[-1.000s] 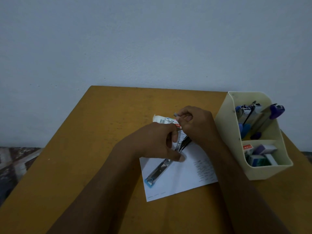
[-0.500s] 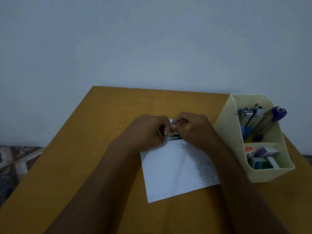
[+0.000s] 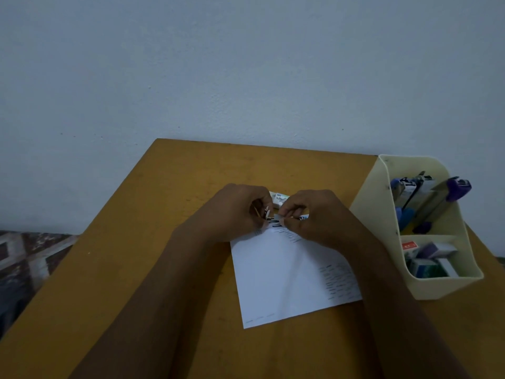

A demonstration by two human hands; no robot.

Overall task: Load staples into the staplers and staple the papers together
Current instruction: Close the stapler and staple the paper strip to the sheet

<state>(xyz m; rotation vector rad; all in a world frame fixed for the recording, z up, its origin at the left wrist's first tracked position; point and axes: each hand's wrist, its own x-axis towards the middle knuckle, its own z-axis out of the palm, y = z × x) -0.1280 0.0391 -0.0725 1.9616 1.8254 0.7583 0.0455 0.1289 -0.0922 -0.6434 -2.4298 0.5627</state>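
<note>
At the far edge of the white papers (image 3: 287, 274), both my hands meet over a small stapler (image 3: 267, 214), of which only metal bits show between the fingers. My left hand (image 3: 237, 212) grips the stapler's left end. My right hand (image 3: 319, 218) pinches a small pale staple strip (image 3: 278, 216) against the stapler. Just behind the hands lies a staple box (image 3: 279, 199) on the wooden table (image 3: 169, 192).
A cream desk organizer (image 3: 382, 214) stands at the right. Its back section holds a blue stapler (image 3: 407, 187) and a purple stapler (image 3: 457, 188); its front section holds several staple boxes (image 3: 426, 259). A wall rises behind the table. Patterned floor shows at the left.
The opened stapler left the middle of the papers and now sits at their far edge. My right hand brought the staple strip down to it, and both hands closed in together.
</note>
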